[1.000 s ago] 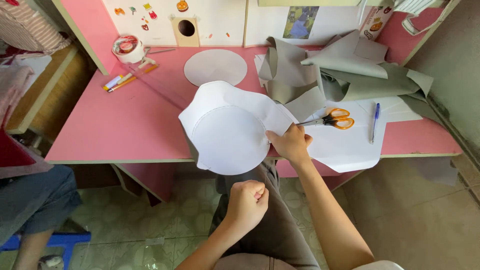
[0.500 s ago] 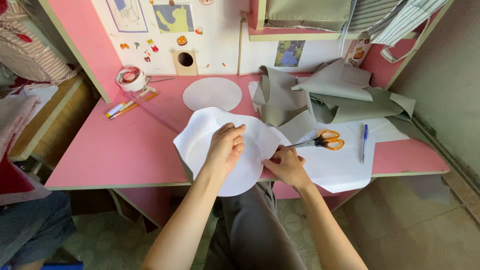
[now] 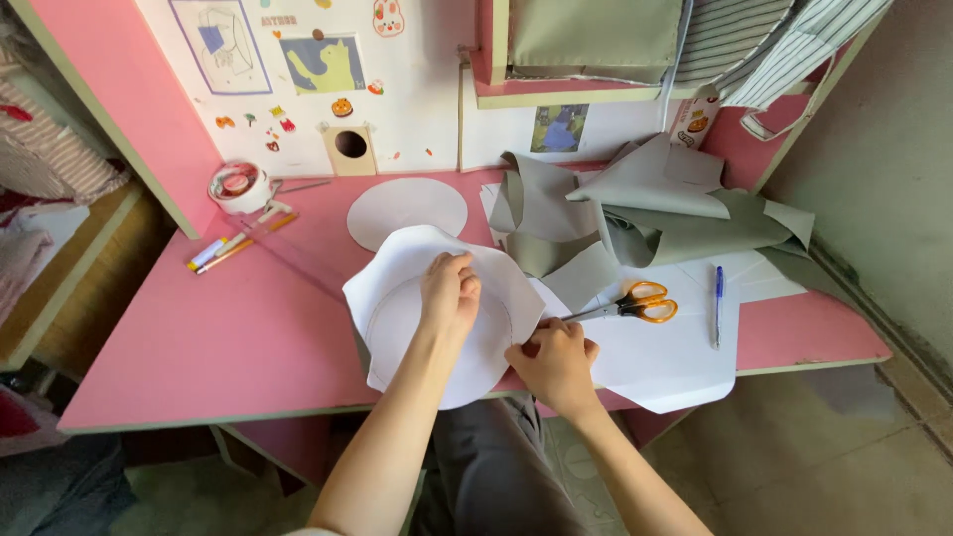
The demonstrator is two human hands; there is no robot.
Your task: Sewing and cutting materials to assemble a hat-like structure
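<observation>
- Paper cutout (image 3: 397, 298), white, wavy-edged, with a circle drawn inside it, lies on the pink desk (image 3: 199, 337); its near edge overhangs the desk front slightly.
- Left hand (image 3: 449, 293) rests palm-down near the cutout's middle, fingers loosely together and slightly curled, pressing rather than gripping. Nothing is held in it.
- Right hand (image 3: 556, 359) sits at the cutout's right edge, fingers curled in; it appears to pinch that edge, though whether thumb and finger actually close on the paper I cannot tell.
- Judged handling: very light, thin, floppy. The edge already lifts and ripples, so it bends under its own weight and creases easily. Tears readily at the scalloped notches.
- Judged slip: smooth paper on a smooth desk, likely to slide unless held flat, hence the flat palm.
- Best hold, by my reading: flat pressure at the centre to fix it, or a light two-finger pinch on the rim; two-handed support when lifting to avoid folding.
- Nearby: orange-handled scissors (image 3: 635, 303) just right of the right hand, on a larger white sheet (image 3: 665, 362); blue pen (image 3: 717, 303) further right.
- Second cutout, a plain disc (image 3: 407, 210), lies behind; grey fabric (image 3: 655, 213) heaped at back right; tape roll (image 3: 236, 187) and markers (image 3: 223, 248) at left.
</observation>
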